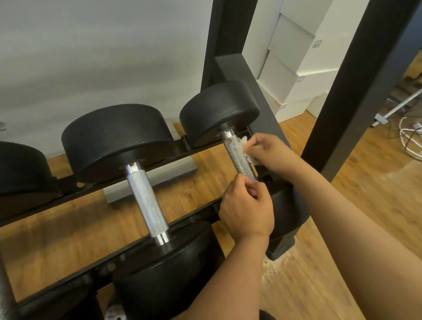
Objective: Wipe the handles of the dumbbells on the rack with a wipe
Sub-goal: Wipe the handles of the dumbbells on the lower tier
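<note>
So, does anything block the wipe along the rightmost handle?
Yes. The left hand grips the near end of the handle, covering that part; the wipe, held by the right hand, touches the far part, which is bare.

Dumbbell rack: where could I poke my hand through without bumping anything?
Between the rack rails there's an open gap bordered by the middle handle and the right handle. Another lies between the middle handle and the left dumbbell. The right handle is crowded: the left hand grips its near end and the right hand holds the wipe against it.
</note>
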Tool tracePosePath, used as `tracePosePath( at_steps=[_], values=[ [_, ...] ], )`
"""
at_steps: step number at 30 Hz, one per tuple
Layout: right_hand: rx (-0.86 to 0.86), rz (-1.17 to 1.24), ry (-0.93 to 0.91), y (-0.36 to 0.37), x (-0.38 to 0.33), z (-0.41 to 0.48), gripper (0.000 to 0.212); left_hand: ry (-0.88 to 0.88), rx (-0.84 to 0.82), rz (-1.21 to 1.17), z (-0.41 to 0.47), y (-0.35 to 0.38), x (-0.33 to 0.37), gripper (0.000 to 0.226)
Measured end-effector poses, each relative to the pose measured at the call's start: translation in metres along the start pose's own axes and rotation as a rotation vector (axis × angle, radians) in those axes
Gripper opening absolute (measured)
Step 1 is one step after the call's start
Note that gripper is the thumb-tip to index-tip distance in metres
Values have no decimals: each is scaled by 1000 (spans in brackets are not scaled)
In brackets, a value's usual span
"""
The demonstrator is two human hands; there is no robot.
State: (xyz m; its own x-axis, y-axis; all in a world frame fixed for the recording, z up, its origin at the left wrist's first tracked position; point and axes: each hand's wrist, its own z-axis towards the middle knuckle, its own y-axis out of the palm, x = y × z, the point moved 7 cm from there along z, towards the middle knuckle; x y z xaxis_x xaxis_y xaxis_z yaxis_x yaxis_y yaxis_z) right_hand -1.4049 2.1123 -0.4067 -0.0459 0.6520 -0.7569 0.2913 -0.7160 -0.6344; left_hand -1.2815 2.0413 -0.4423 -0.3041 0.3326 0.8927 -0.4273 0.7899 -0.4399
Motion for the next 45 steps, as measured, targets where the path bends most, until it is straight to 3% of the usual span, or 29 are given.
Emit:
tracePosePath(
  at_steps=[3, 5, 10, 16, 21, 26, 31, 35, 41, 45],
  values=[
    [-165, -217, 73, -1, 8, -7, 11, -4, -37, -64, 0, -1, -4, 13],
    [-182, -342, 50, -3, 3, -7, 11, -54, -38, -174, 0, -2, -8, 16],
    [-25, -165, 9, -4, -6, -4, 13, -252, 29, -345, -3, -5, -18, 16],
    [-318, -427, 52, -4, 16, -17, 15, -277, 4, -210, -1, -4, -16, 15],
    [-228, -291, 6, -5, 2, -10, 11, -243, 17, -181, 0, -4, -15, 22],
    [-327, -429, 31, -3, 18, -20, 15, -225, 31, -161, 0, -6, -14, 23],
    [-199, -279, 28, -10, 10, -15, 17, -218, 50, -82, -1, -6, -15, 21],
    [-310, -461, 70, -5, 17, -25, 10, -203, 64, -84, -1, -6, -14, 24],
    [-418, -547, 88, -5, 9, -25, 12, -200, 43, -171, 1, -3, -16, 24],
    [-236, -454, 22, -7, 3, -18, 12, -194, 42, -188, 2, -4, -15, 24]
  ],
)
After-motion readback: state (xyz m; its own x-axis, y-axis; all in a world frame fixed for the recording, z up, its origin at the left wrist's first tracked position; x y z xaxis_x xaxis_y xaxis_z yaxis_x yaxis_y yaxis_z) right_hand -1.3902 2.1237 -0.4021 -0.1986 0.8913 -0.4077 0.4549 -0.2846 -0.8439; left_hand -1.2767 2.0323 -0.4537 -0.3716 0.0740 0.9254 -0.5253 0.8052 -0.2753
